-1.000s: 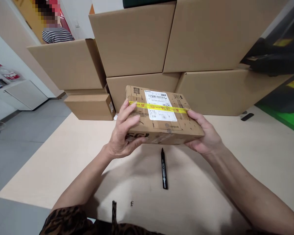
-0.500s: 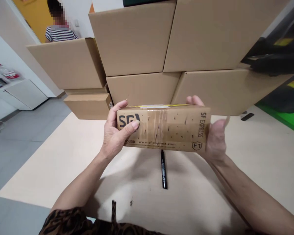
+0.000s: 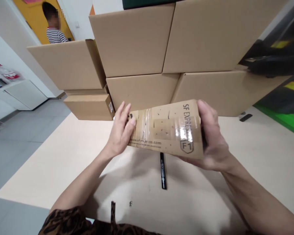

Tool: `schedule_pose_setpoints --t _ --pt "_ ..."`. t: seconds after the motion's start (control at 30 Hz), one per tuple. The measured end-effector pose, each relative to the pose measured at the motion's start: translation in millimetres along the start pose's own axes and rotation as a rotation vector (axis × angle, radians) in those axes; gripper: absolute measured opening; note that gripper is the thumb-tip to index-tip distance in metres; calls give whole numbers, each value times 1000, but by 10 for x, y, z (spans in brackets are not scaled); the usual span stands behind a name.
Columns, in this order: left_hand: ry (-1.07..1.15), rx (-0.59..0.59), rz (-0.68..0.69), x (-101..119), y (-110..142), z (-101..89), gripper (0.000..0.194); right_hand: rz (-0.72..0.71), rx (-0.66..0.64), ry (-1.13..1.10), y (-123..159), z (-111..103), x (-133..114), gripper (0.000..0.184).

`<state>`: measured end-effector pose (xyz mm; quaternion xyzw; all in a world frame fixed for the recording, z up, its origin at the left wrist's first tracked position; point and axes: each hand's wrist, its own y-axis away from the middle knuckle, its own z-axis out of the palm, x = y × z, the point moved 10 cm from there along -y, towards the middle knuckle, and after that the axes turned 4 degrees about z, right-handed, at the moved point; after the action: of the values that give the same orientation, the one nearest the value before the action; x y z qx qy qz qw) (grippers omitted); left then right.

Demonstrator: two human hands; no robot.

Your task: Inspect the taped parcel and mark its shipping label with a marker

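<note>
I am holding a small cardboard box (image 3: 164, 129) up off the table (image 3: 51, 169), with a long side facing me and its right end sitting nearer to me than the left. My left hand (image 3: 120, 132) is clamping the left end, the thumb pressing on the facing side and covering part of the print. My right hand (image 3: 214, 140) is clamping the right end, reaching from the top corner to below the bottom edge. Clear tape is crossing the facing side and catching the light; "SF EXPRESS" is running sideways near the right end, and a web address is following the lower edge.

Below the box, a black marker (image 3: 163, 173) is lying on the table, its far end disappearing behind the box. Large cartons (image 3: 132, 40) are standing stacked behind. To their left, a smaller carton (image 3: 88, 107) is resting at the table's edge. Beyond, a person in a striped top (image 3: 56, 36) is showing.
</note>
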<state>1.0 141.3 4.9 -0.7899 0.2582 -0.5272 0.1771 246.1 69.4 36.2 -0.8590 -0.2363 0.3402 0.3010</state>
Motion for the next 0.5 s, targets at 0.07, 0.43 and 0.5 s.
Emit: schedule_pose_setpoints --t 0.07,0.43,0.5 --pt "-162 -133 184 190 75 227 81 -164 30 35 8 44 -264 126" --pt "-268 -306 745 1286 669 716 120 -375 44 49 193 282 -594 109" --pt "-222 -306 820 1407 692 700 116 -353 52 3 185 251 -605 107"
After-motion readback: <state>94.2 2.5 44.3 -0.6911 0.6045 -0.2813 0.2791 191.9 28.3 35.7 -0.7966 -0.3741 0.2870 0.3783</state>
